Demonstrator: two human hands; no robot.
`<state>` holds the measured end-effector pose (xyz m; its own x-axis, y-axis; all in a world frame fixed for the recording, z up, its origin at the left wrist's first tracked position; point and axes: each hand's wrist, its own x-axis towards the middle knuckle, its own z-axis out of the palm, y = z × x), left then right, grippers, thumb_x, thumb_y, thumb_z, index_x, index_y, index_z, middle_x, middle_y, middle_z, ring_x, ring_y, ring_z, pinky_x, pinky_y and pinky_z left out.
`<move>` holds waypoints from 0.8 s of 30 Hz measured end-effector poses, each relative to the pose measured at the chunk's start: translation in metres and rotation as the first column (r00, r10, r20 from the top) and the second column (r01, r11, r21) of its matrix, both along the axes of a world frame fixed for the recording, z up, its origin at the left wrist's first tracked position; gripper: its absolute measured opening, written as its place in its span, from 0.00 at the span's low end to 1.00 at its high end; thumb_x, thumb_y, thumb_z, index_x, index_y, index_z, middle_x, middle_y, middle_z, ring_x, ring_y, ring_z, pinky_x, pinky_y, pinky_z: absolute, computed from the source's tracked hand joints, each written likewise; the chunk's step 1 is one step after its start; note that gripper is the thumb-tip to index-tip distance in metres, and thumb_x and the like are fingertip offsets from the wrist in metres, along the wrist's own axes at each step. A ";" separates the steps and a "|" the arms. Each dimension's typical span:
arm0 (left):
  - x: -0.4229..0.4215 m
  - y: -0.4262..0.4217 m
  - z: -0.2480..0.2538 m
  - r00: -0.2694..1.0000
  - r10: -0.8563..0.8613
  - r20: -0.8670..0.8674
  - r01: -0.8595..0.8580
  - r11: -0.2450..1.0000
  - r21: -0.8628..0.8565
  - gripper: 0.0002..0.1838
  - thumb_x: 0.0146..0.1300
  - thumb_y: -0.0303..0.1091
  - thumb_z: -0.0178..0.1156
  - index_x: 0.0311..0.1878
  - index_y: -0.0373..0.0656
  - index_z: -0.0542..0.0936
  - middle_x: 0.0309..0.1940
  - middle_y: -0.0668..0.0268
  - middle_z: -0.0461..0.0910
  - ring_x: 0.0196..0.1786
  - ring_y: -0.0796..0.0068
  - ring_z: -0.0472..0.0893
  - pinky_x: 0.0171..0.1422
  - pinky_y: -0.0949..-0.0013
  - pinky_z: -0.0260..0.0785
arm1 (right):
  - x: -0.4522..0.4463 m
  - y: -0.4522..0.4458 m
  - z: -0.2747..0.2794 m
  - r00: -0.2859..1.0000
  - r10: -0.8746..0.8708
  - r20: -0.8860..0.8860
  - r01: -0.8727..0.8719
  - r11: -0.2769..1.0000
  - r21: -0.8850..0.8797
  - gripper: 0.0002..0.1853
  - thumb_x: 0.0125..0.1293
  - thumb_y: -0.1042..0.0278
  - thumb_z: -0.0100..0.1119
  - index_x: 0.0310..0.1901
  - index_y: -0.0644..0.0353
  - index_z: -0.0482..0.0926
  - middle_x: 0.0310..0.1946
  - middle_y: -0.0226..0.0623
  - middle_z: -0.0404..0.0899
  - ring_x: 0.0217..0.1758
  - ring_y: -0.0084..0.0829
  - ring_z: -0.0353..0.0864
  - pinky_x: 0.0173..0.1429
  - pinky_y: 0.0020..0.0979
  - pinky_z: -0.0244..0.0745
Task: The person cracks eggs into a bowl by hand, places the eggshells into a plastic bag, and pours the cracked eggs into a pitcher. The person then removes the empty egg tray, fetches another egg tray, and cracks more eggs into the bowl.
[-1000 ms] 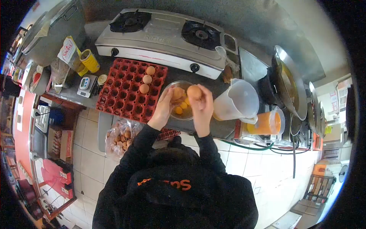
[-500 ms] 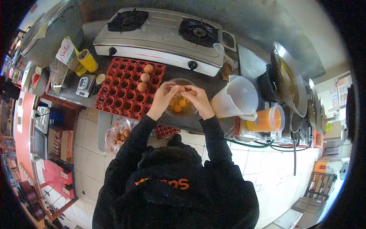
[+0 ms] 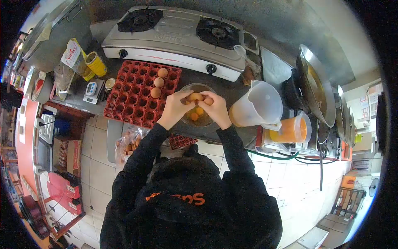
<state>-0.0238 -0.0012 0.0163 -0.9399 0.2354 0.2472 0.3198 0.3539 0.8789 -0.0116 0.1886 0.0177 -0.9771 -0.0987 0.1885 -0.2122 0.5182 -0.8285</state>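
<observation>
Over a clear bowl (image 3: 200, 86), my left hand (image 3: 175, 109) and my right hand (image 3: 218, 109) meet with fingers closed on brown eggshell. One shell piece (image 3: 195, 96) shows between my fingertips. A second brown rounded piece (image 3: 208, 100) sits at my right fingers; whether it is half of the same egg or another egg, I cannot tell. Below them, several yolks (image 3: 200, 111) lie in clear egg white in the bowl. To the left is a red egg tray (image 3: 137, 97), mostly bare cups, with three brown eggs (image 3: 158, 82) in a line near its right side.
A two-burner gas stove (image 3: 178, 33) stands behind the bowl. At the right are a translucent pitcher (image 3: 259, 103) and a tub of orange liquid (image 3: 290, 129). A small scale (image 3: 92, 92) and yellow can (image 3: 96, 64) sit at left. A plastic bag of eggshells (image 3: 129, 145) hangs below the counter.
My hands have parted slightly and the brown shell between them shows more widely. The view has shifted a little.
</observation>
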 end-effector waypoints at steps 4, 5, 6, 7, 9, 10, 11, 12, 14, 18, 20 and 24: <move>-0.001 -0.005 0.000 0.998 -0.046 -0.037 0.047 0.998 0.037 0.24 0.51 0.29 0.69 0.54 0.39 0.82 0.46 0.51 0.83 0.50 0.59 0.84 0.57 0.66 0.74 | 0.000 0.005 0.001 0.999 0.020 -0.038 -0.022 0.999 -0.032 0.17 0.55 0.71 0.67 0.48 0.61 0.82 0.42 0.41 0.85 0.44 0.31 0.84 0.51 0.30 0.77; 0.000 -0.007 0.001 0.997 -0.068 -0.038 0.070 0.996 0.051 0.25 0.50 0.29 0.69 0.55 0.39 0.81 0.47 0.51 0.83 0.51 0.59 0.83 0.58 0.66 0.74 | 0.000 0.007 0.003 0.997 0.041 -0.059 -0.043 0.999 -0.026 0.18 0.54 0.69 0.67 0.48 0.61 0.81 0.42 0.42 0.84 0.44 0.36 0.84 0.51 0.32 0.77; 0.000 -0.009 0.004 0.993 -0.097 -0.069 0.098 0.995 0.016 0.25 0.51 0.28 0.68 0.56 0.39 0.81 0.48 0.51 0.82 0.52 0.58 0.82 0.59 0.65 0.73 | 0.001 0.009 0.006 0.995 0.061 -0.079 -0.063 0.998 -0.019 0.19 0.54 0.68 0.67 0.48 0.60 0.81 0.43 0.43 0.84 0.44 0.41 0.84 0.51 0.34 0.78; 0.000 -0.010 0.006 0.987 -0.127 -0.098 0.125 0.992 -0.019 0.26 0.51 0.27 0.68 0.56 0.40 0.80 0.50 0.51 0.82 0.53 0.57 0.82 0.60 0.64 0.73 | 0.002 0.011 0.009 0.991 0.069 -0.112 -0.063 0.997 0.051 0.20 0.53 0.69 0.67 0.49 0.59 0.80 0.43 0.42 0.84 0.45 0.41 0.83 0.51 0.36 0.77; -0.003 -0.013 0.010 0.965 -0.190 -0.180 0.169 0.977 -0.128 0.27 0.51 0.26 0.67 0.58 0.40 0.79 0.53 0.52 0.80 0.54 0.55 0.81 0.60 0.62 0.74 | 0.004 0.014 0.019 0.980 0.091 -0.178 -0.057 0.980 0.190 0.22 0.52 0.70 0.66 0.51 0.56 0.80 0.43 0.40 0.83 0.46 0.41 0.81 0.53 0.38 0.76; -0.005 -0.015 0.011 0.947 -0.226 -0.228 0.181 0.963 -0.201 0.27 0.51 0.25 0.66 0.58 0.40 0.78 0.54 0.52 0.79 0.54 0.54 0.81 0.58 0.62 0.75 | 0.005 0.015 0.024 0.968 0.111 -0.224 -0.047 0.961 0.272 0.22 0.51 0.70 0.66 0.52 0.55 0.79 0.43 0.40 0.82 0.46 0.41 0.81 0.53 0.39 0.76; -0.005 -0.016 0.012 0.925 -0.264 -0.273 0.188 0.943 -0.273 0.27 0.51 0.25 0.65 0.59 0.40 0.78 0.56 0.53 0.78 0.54 0.53 0.80 0.57 0.62 0.76 | 0.006 0.016 0.028 0.954 0.134 -0.268 -0.033 0.936 0.351 0.23 0.51 0.71 0.66 0.52 0.54 0.79 0.42 0.39 0.81 0.47 0.41 0.80 0.54 0.40 0.75; -0.004 -0.016 0.013 0.929 -0.253 -0.271 0.175 0.943 -0.283 0.27 0.51 0.25 0.65 0.59 0.40 0.78 0.56 0.53 0.78 0.54 0.53 0.80 0.57 0.61 0.76 | 0.006 0.016 0.029 0.938 0.161 -0.308 -0.015 0.904 0.427 0.24 0.50 0.71 0.66 0.52 0.53 0.78 0.42 0.39 0.81 0.47 0.41 0.79 0.54 0.41 0.74; -0.002 -0.013 0.016 0.936 -0.228 -0.267 0.144 0.943 -0.300 0.27 0.52 0.25 0.64 0.59 0.42 0.77 0.56 0.53 0.77 0.54 0.52 0.80 0.58 0.60 0.75 | 0.008 0.014 0.028 0.917 0.170 -0.361 0.035 0.866 0.498 0.24 0.50 0.71 0.66 0.52 0.52 0.78 0.42 0.38 0.80 0.47 0.40 0.79 0.55 0.41 0.74; 0.005 -0.007 0.017 0.963 -0.149 -0.226 0.121 0.984 -0.133 0.26 0.53 0.26 0.65 0.59 0.43 0.78 0.55 0.53 0.78 0.55 0.53 0.79 0.60 0.60 0.75 | 0.013 0.002 0.028 0.913 0.150 -0.379 0.021 0.911 0.412 0.24 0.51 0.69 0.66 0.52 0.53 0.76 0.44 0.39 0.80 0.49 0.43 0.79 0.55 0.41 0.75; 0.009 -0.009 0.009 0.963 -0.097 -0.253 0.091 0.995 -0.034 0.27 0.54 0.27 0.66 0.60 0.46 0.78 0.54 0.53 0.78 0.54 0.53 0.80 0.59 0.60 0.75 | 0.016 -0.009 0.033 0.952 0.111 -0.285 0.003 0.929 0.370 0.24 0.52 0.69 0.67 0.52 0.53 0.75 0.45 0.40 0.80 0.50 0.45 0.79 0.55 0.42 0.75; 0.029 -0.027 -0.011 0.965 0.064 -0.255 -0.026 0.989 0.146 0.28 0.50 0.25 0.70 0.58 0.45 0.80 0.51 0.53 0.77 0.52 0.54 0.80 0.59 0.60 0.74 | 0.015 -0.029 0.029 0.987 0.148 -0.058 -0.125 0.948 0.293 0.21 0.54 0.70 0.68 0.50 0.55 0.74 0.46 0.44 0.80 0.51 0.47 0.80 0.53 0.41 0.76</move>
